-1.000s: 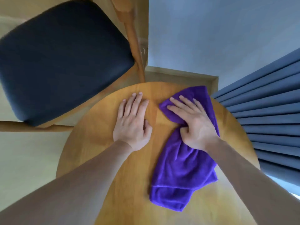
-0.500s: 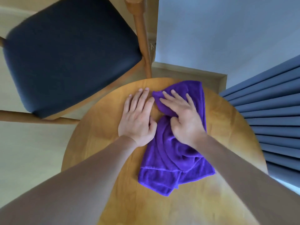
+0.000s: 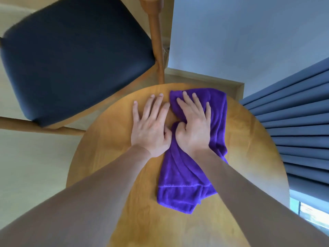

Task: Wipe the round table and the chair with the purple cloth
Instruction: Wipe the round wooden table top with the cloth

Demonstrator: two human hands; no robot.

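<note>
View from above a round wooden table (image 3: 249, 139). Beyond its far left edge stands a chair (image 3: 71, 56) with a dark padded seat and a wooden frame; one upright wooden post of the chair rises just beside the table's far rim. A pale floor (image 3: 26, 166) lies to the left. A grey-blue wall (image 3: 240, 36) with a wooden skirting strip at its foot closes the far side, and pleated blue curtains (image 3: 293, 122) hang along the right, close to the table's right edge.

The purple cloth (image 3: 179, 184) lies on the table right of centre, loosely folded and rumpled. Its long axis runs from the near side of the table to the far rim, with the hemmed near end towards the viewer and the far end almost at the rim.

The right hand (image 3: 194, 129) presses flat on the far part of the cloth, fingers extended, thumb tucked against a fold. The left hand (image 3: 151, 129) rests palm-down on the bare wood, fingers straight and slightly spread, its thumb side touching the cloth's left edge. The two hands lie close together, side by side. Both forearms cross the near part of the table, the right one covering part of the cloth.
</note>
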